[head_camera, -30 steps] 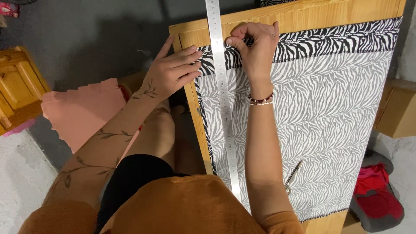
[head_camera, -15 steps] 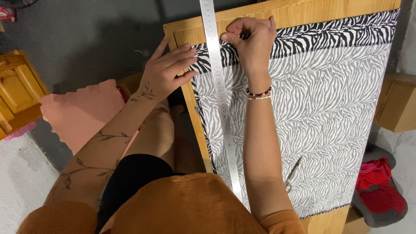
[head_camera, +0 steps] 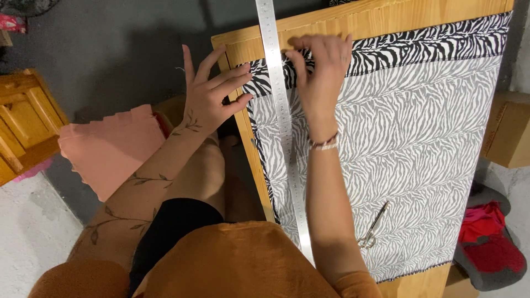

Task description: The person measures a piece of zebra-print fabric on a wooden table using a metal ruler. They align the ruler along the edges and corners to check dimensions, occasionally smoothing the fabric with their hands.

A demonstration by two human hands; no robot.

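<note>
A zebra-print fabric (head_camera: 419,138) with a darker band along its far edge lies spread on a wooden board (head_camera: 386,19). A long steel ruler (head_camera: 285,127) lies along it near the left side, running from me to the far edge. My left hand (head_camera: 212,96) is left of the ruler with fingers spread, their tips on the fabric's far left corner. My right hand (head_camera: 321,66) is just right of the ruler at the dark band, fingers curled together with the tips on the cloth. Whether they pinch something is hidden.
Small scissors (head_camera: 374,226) lie on the fabric near my right forearm. On the floor to the left are a pink foam sheet (head_camera: 110,149) and a yellow wooden cabinet (head_camera: 22,127). At the right are a cardboard box (head_camera: 510,132) and red cloth (head_camera: 491,243) on a grey cushion.
My left hand's fingers have spread wider and slid off the ruler toward the fabric corner. My right hand stays at the dark band beside the ruler, barely shifted.
</note>
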